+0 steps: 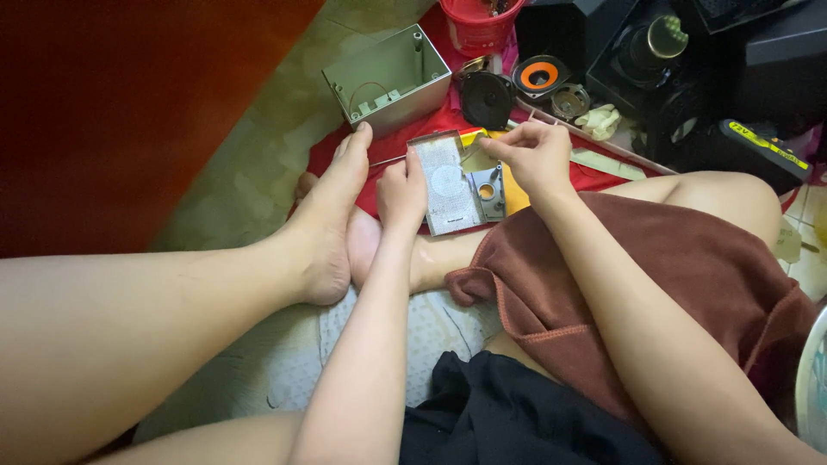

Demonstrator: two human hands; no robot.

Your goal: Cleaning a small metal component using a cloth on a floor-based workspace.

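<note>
Seated on floor (258,172), legs out, work laid over red cloth (413,142) just beyond the feet. Largest item nearby: open grey plastic enclosure (392,77), upper centre, tilted on one side, hollow face toward the camera, well apart from both hands. Behind it a red bucket (478,26); to the right, black speaker boxes (689,69), loose speaker drivers, one with an orange ring (540,76). Item in hand: small flat silver radio-like board with perforated grille (448,185), resting on the cloth between the hands. Long axis runs away from the body, near end low toward the ankle, far end up and slightly left; grille face up; circular patch about mid-length. Small grey metal part with a brass-coloured round piece (489,191) touching its right edge. Left hand (402,191) closed over the left edge, fingers curled, steadying it. Right hand (536,155) pinched shut at the fingertips above the far right corner, on something thin; what exactly, too small to tell. Judgement for doing this well: keep left grip firm and low so the board cannot pivot on soft cloth; keep right-hand pinch light and close to the corner; work along the long axis, not across; avoid pressing on the grille.
</note>
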